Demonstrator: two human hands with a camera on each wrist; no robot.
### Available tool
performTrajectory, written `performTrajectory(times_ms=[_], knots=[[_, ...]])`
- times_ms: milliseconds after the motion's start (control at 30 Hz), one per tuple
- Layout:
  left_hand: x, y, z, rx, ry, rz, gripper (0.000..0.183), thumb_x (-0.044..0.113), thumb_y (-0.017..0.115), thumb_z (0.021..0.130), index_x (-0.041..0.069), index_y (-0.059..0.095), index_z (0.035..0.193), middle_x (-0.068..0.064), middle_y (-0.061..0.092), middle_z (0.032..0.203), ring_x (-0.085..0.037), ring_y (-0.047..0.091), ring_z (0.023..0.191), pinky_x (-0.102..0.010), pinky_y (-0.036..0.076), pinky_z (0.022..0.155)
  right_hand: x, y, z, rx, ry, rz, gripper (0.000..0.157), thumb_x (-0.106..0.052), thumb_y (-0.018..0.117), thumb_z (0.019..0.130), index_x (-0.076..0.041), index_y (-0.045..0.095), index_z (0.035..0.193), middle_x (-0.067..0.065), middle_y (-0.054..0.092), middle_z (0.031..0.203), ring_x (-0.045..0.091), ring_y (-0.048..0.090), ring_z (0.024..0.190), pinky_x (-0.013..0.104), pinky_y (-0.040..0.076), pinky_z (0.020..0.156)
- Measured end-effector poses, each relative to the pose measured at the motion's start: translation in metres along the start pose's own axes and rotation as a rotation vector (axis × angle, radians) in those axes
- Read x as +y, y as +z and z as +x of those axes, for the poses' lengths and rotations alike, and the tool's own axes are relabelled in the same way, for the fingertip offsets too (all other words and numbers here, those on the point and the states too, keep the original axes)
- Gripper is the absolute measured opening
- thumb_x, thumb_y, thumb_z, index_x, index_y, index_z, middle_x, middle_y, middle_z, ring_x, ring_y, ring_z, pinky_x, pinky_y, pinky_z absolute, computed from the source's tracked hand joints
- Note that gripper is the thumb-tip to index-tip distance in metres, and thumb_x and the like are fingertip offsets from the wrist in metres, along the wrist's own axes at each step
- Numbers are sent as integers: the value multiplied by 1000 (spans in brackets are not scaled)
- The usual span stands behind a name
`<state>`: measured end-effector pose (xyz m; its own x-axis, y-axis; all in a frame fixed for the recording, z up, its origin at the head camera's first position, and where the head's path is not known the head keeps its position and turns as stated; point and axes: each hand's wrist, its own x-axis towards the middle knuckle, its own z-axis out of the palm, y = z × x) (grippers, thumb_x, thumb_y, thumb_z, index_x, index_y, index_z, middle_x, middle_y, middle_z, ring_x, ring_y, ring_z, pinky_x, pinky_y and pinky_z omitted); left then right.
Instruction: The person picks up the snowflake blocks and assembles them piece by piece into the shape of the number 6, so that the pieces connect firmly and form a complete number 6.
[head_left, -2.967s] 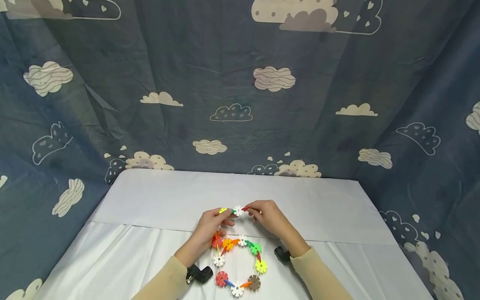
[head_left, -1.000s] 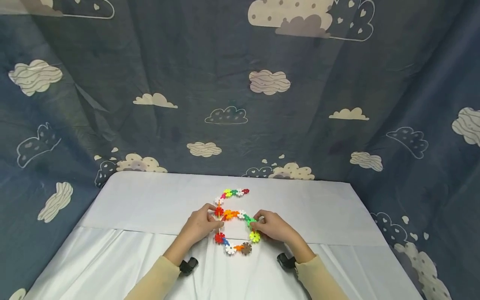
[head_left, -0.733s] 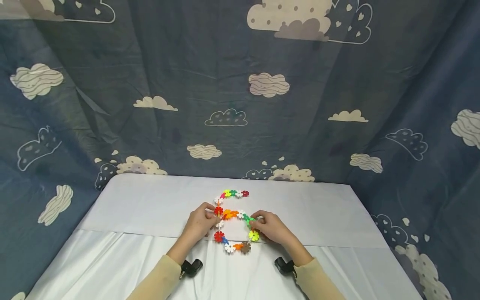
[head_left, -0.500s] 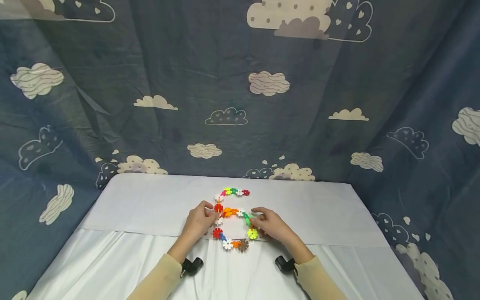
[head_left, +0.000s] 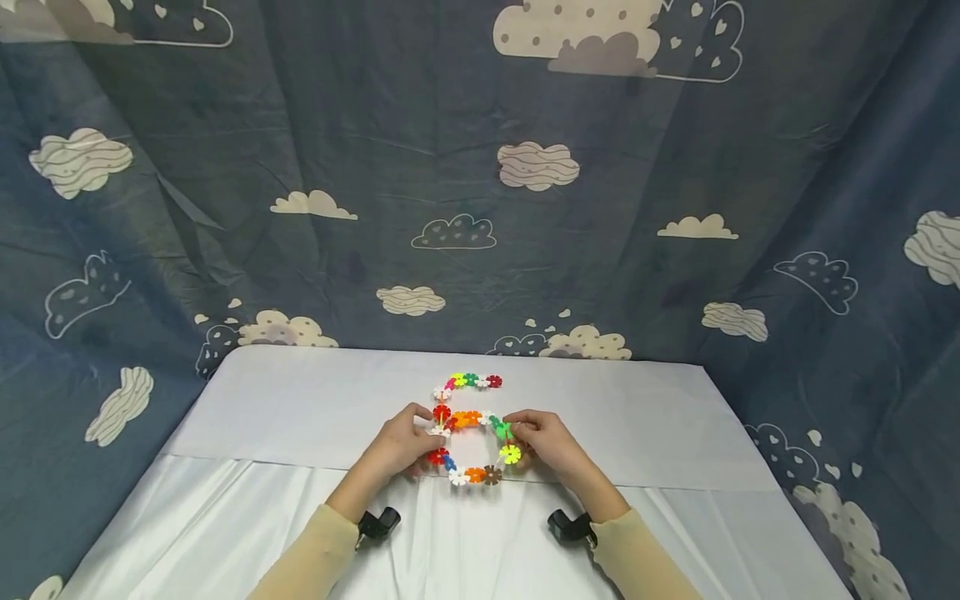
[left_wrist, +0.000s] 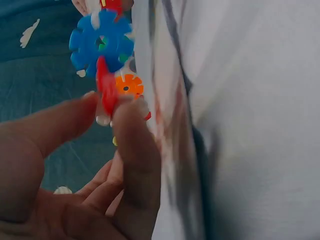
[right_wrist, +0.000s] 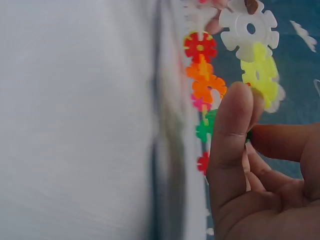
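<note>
A chain of interlocking plastic snowflake discs (head_left: 467, 419) forms a figure like a 6, with a ring below and a curved arm above ending in a red disc (head_left: 494, 382). My left hand (head_left: 396, 440) pinches the ring's left side; in the left wrist view thumb and finger hold a red disc (left_wrist: 106, 89) below a blue disc (left_wrist: 101, 42). On the right side, my right hand (head_left: 551, 440) pinches a green disc (head_left: 502, 431), mostly hidden by fingers in the right wrist view, beneath a yellow disc (right_wrist: 260, 75). The figure looks raised off the table.
A white cloth with a fold line covers the table (head_left: 315, 400). Behind it hangs a dark blue curtain (head_left: 450, 108) printed with clouds. Black wrist cameras sit on the left wrist (head_left: 379, 524) and the right wrist (head_left: 570, 527).
Three seconds ago both hands held the upper arm's discs; then they moved down to the ring's two sides. Over the last half second the ring's lower edge rises slightly in the head view.
</note>
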<state>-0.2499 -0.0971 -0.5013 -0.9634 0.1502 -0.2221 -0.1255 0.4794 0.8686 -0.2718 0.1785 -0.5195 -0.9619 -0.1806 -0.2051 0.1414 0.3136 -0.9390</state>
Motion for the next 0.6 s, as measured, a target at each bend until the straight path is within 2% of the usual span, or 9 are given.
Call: performTrajectory(times_ms=[133,367,600], knots=[[-5,1,3,33,-2,22,50,22,79,95,6,56,136,-6,73,93,-13,57,46,-28,53,48,6,5,1,4,26,16,33,-6,56,106,4,63,137,7,71,89,11,59,69,25,58,56],[-6,0,6,27,-18,41,49,22,80,94,7,58,134,-5,74,93,-14,58,46,-28,52,49,7,9,1,41,-12,-181,24,-6,62,104,2,70,125,7,70,82,13,58,60,25,54,52],[-7,6,4,4,11,38,46,21,80,94,7,59,132,-4,74,92,-13,59,48,-29,51,52,9,7,0,70,2,-233,24,-5,64,102,1,71,124,8,69,80,13,58,57,26,54,53]])
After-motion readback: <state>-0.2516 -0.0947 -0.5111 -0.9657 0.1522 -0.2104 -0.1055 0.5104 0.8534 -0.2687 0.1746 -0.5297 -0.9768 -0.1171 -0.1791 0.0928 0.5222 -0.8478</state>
